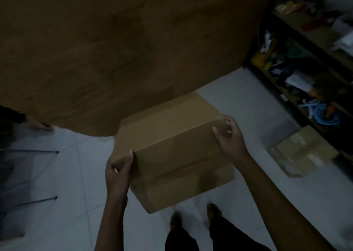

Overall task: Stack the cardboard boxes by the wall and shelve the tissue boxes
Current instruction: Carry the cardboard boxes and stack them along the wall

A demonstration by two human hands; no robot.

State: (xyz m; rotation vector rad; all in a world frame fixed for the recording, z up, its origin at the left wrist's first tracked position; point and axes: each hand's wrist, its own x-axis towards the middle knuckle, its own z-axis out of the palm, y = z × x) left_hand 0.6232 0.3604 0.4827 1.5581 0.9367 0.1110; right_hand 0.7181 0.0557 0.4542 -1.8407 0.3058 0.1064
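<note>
Gripping the cardboard box (172, 145) at opposite corners, left hand (118, 172) and right hand (230, 138) curl around its edges

One camera only, worn on the person's head and tilted steeply down and forward. It sits close above both forearms — the left hand (119, 171) and right hand (230, 136) fall near the centre of the wide-angle frame, at a cardboard box (172, 151). Below lies the pale tiled floor (238, 101); a brown wall (114, 50) fills the top, and a dark shelf unit (305, 75) bends along the right edge — lines curve toward the borders
</note>
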